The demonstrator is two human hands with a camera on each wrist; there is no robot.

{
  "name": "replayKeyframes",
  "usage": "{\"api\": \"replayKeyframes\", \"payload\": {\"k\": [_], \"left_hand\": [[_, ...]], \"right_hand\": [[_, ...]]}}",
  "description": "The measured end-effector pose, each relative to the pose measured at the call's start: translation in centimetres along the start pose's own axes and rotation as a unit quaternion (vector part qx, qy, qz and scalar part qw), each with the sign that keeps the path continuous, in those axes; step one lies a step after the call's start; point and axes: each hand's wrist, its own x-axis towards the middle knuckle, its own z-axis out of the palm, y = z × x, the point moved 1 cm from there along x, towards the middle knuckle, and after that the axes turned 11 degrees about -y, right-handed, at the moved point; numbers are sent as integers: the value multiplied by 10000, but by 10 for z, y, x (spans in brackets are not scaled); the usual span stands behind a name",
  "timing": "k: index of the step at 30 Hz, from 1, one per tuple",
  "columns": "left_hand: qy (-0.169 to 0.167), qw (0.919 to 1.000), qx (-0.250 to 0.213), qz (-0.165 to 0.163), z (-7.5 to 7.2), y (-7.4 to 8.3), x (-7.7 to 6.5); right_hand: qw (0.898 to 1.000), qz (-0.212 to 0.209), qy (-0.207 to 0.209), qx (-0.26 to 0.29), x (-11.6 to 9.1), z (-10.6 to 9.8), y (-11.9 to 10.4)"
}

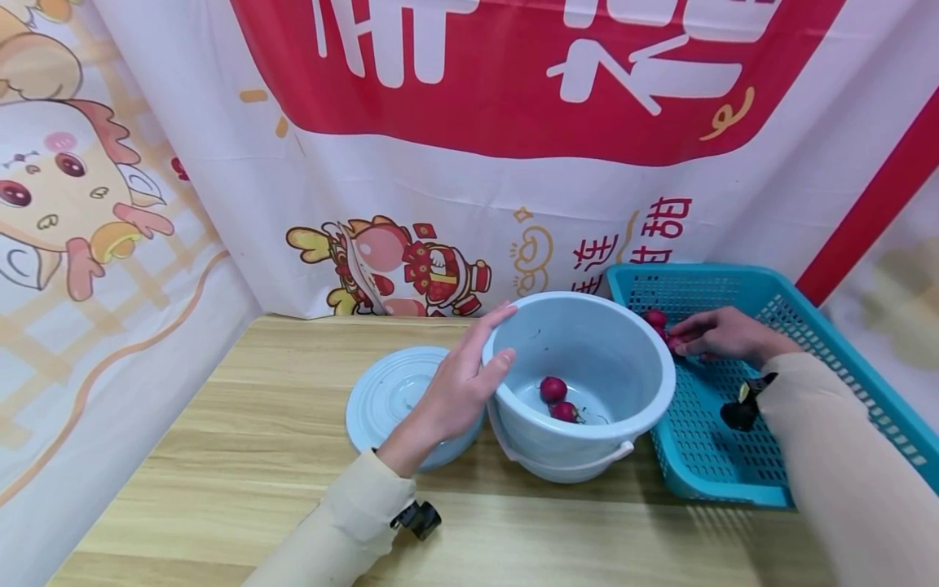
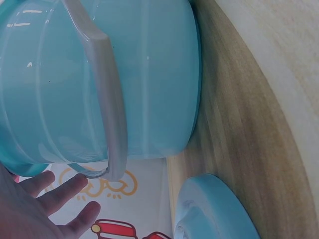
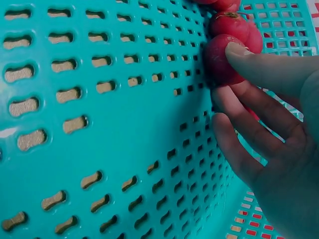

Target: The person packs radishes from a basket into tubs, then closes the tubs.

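Observation:
My left hand [image 1: 464, 377] rests against the left rim of a light blue bucket [image 1: 568, 447], thumb at the rim. The left wrist view shows its other fingers [image 2: 64, 195] spread and fairly straight beside the bucket's wall. Two small round red radishes [image 1: 553, 389] lie on the bucket's floor. Over at the right, my right hand [image 1: 722, 334] reaches into a teal basket [image 1: 722, 487] and pinches a radish [image 3: 223, 59] between thumb and fingers. Several more radishes [image 3: 230, 25] sit close behind it, partly hidden by the hand.
A round light blue lid [image 1: 381, 399] lies on the wooden table [image 1: 242, 456], left of the bucket and partly behind my left arm. The bucket's pale handle [image 1: 587, 466] hangs down its front. Behind stands a printed cloth [image 1: 455, 187]. The basket's left side is close to the bucket.

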Motion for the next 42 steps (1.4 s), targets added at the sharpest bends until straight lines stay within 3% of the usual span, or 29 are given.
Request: {"api": "replayKeyframes", "payload": {"k": [13,42], "left_hand": [[-5,10000,2,-6,0,1,-1],[25,10000,-2,14,0,0,-1]], "right_hand": [[9988,-244,409,123,-5,-8,-14],[9828,-1216,1348,341,-53,-3,-94]]}}
